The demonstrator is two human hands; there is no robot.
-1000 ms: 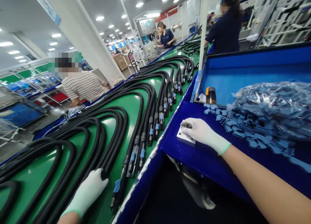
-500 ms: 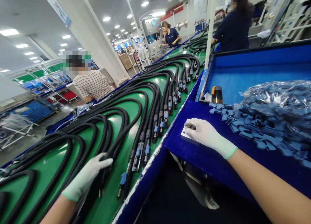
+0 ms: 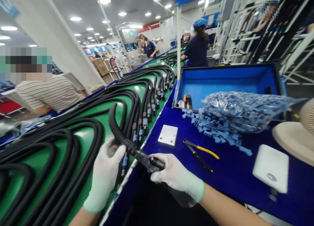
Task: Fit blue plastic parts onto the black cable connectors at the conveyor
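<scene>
A black corrugated hose (image 3: 115, 124) is lifted off the green conveyor belt (image 3: 80, 141) near its right edge. My left hand (image 3: 105, 173), in a white glove, is closed around the hose just behind its end. My right hand (image 3: 175, 177), also gloved, grips the black connector (image 3: 148, 161) at the hose's tip, over the gap beside the blue table (image 3: 228, 173). Several more black hoses (image 3: 49, 154) lie in loops on the belt, their blue-marked ends lined up along the right edge.
On the blue table lie a white square block (image 3: 168, 135), yellow-handled pliers (image 3: 200, 151), a bag of small blue parts (image 3: 235, 111), a white flat device (image 3: 271, 167) and a blue tray (image 3: 228, 80). A person in a striped shirt (image 3: 46, 93) sits left; other workers (image 3: 197, 49) stand farther back.
My left hand picked a hose end up off the belt. My right hand left the white block and took hold of the connector. The view swung right, showing more of the table.
</scene>
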